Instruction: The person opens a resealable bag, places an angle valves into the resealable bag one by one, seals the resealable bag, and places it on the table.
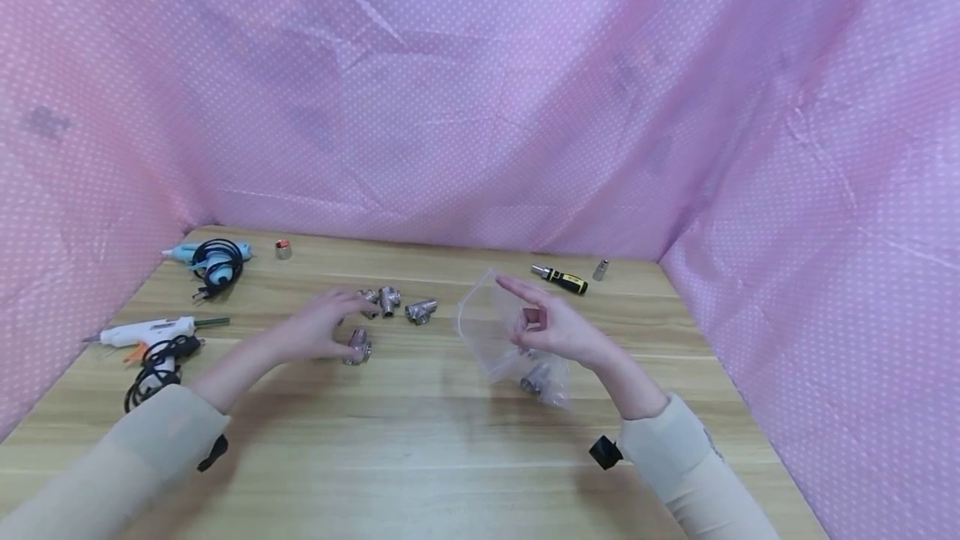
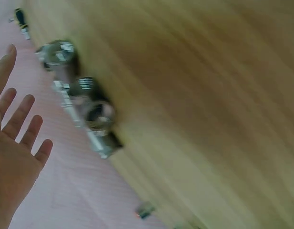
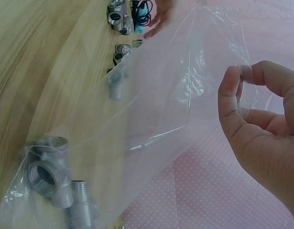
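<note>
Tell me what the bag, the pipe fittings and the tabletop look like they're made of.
Bag: thin clear plastic film, glossy; it creases and shows what lies behind it.
Fittings: metal, probably steel, silvery with shiny threads.
Tabletop: wood or wood-look laminate, pale with straight grain, matte.

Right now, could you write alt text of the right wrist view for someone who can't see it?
A right hand pinches the edge of a clear plastic bag between thumb and fingers; metal pipe fittings lie in its bottom corner. More fittings lie farther off on the wooden table.
</note>
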Tool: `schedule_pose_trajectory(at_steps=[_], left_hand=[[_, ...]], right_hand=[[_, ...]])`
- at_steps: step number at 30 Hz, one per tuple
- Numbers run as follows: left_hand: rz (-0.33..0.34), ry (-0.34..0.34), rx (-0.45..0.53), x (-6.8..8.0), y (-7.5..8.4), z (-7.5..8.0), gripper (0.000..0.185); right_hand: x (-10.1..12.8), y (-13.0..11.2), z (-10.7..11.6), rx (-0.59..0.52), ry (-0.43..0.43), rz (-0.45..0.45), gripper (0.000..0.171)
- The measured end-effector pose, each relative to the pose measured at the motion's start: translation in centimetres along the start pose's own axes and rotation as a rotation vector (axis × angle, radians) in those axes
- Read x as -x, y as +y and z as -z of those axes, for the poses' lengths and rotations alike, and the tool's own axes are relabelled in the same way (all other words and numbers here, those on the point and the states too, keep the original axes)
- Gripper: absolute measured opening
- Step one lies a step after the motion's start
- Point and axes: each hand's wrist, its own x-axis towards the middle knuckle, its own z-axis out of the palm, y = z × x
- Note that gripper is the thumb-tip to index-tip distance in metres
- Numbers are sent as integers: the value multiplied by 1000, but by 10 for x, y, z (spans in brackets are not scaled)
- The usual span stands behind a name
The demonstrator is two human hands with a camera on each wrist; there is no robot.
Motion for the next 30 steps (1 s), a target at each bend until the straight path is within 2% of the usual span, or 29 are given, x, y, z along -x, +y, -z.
schedule_pose_trajectory(at_steps=[5, 11, 20, 27, 30], left_hand=[[8, -61, -54, 7, -17, -10, 73], [7, -83, -36, 12, -26, -16, 67], [6, -85, -50, 9, -24, -19, 57], [50, -101, -15, 4, -13, -15, 56], [48, -97, -4, 0, -8, -13, 55]], right_hand=[[0, 1, 1, 3, -2, 0, 83], [0, 3, 0, -9, -10, 3, 82], [0, 3, 0, -10, -30, 16, 81], [-1, 1, 2, -10, -44, 46, 79], [-2, 1, 2, -9, -47, 45, 79]])
